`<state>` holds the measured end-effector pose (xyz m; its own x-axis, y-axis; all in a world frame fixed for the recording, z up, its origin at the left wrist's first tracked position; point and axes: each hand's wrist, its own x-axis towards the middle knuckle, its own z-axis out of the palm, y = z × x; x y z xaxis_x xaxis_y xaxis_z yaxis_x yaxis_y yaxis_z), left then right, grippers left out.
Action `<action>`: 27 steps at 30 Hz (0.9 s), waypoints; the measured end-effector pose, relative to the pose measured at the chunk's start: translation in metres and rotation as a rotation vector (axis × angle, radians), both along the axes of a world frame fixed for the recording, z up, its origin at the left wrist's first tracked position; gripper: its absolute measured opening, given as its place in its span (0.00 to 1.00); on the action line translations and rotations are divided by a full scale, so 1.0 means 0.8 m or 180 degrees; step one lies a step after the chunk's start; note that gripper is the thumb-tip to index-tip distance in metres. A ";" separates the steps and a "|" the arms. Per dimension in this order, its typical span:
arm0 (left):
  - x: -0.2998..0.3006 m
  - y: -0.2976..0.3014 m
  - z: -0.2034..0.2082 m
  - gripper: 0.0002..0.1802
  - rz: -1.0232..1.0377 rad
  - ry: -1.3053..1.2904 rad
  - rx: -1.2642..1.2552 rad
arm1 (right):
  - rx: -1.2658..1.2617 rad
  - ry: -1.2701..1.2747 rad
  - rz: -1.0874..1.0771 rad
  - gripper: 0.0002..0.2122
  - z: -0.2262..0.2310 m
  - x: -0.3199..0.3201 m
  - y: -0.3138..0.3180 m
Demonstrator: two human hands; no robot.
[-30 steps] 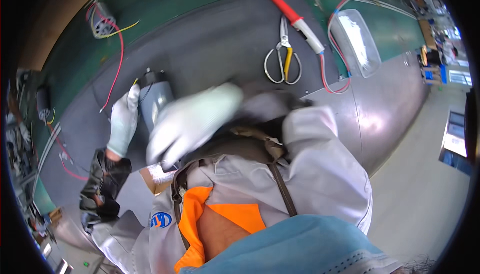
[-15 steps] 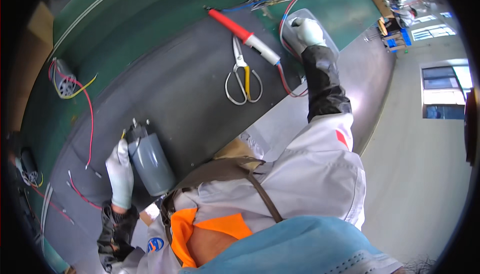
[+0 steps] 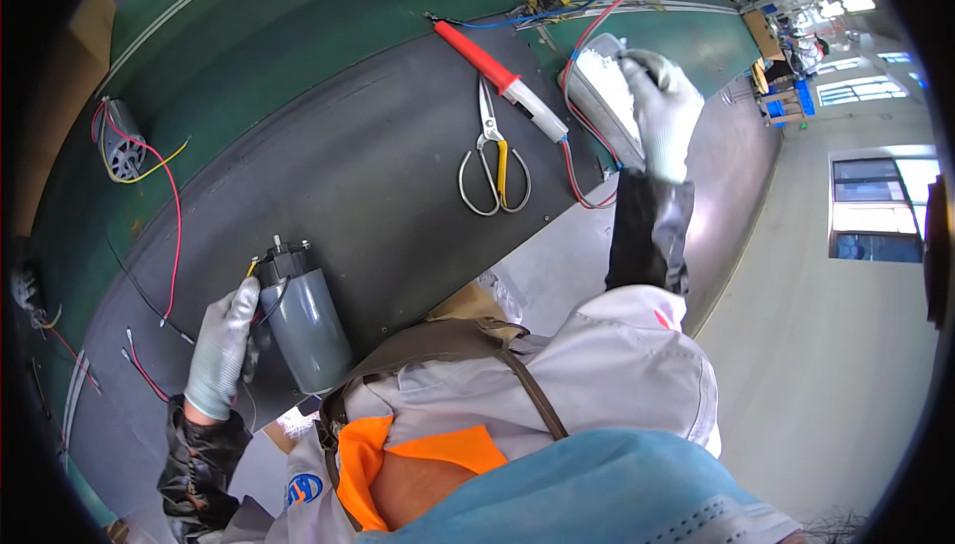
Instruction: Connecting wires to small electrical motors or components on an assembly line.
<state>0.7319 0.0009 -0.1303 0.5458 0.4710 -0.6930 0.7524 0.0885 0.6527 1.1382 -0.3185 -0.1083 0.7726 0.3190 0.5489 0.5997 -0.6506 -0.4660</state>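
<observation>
A grey cylindrical motor with a black end and a metal shaft lies at the near edge of the dark mat. Beside its black end, my gloved left hand pinches a short yellow wire, whose tip sticks out past the fingertips. My gloved right hand hovers over the right rim of a grey tray of small white pieces. Its fingers are curled together at the tips; whatever they hold is too small to make out.
Scissors with one yellow handle lie mid-mat, beside a red and white pen-shaped tool with a red cable. Another motor with red and yellow leads stands far left. Loose red wires lie left of my left hand.
My right hand has come up out of the tray and moved right, uncovering the white pieces. My left hand has shifted slightly left and down, staying by the motor's black end.
</observation>
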 end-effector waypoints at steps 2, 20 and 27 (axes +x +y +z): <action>0.003 0.011 0.009 0.31 -0.0341 0.0014 -0.0124 | 0.0891 0.1180 0.1088 0.07 0.008 -0.075 0.039; -0.014 0.025 0.050 0.29 -0.0294 0.0209 -0.0645 | 0.1637 0.5854 0.2865 0.10 -0.079 -0.280 0.208; -0.024 0.031 0.050 0.31 -0.0506 -0.0096 -0.0789 | 0.0920 0.2871 0.4248 0.08 -0.105 -0.304 0.206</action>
